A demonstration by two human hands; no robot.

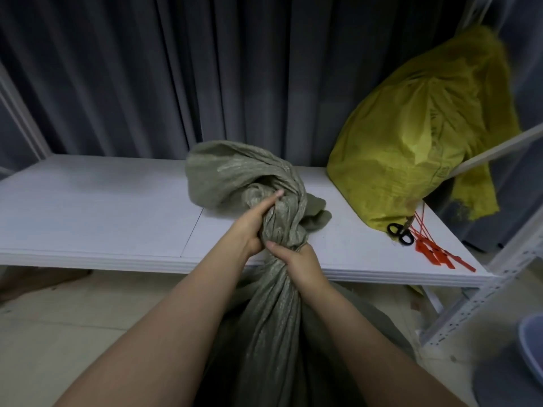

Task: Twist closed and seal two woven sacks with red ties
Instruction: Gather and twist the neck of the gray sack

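A grey-green woven sack (264, 304) stands on the floor in front of me, its neck twisted into a rope. My left hand (252, 224) grips the upper part of the twist, thumb pointing up. My right hand (296, 262) clasps the neck just below it. The sack's loose mouth (235, 174) flops over onto the white shelf (88, 207). A yellow woven sack (417, 133) sits on the right end of the shelf. Several red ties (435, 251) lie at the shelf's right front corner, beside the yellow sack.
Black-handled scissors (401, 233) lie against the yellow sack's base, touching the ties. A white perforated rack post (482, 292) slants down at right. A blue-grey basin (529, 348) sits on the floor at far right. Grey curtains (176, 69) hang behind the shelf.
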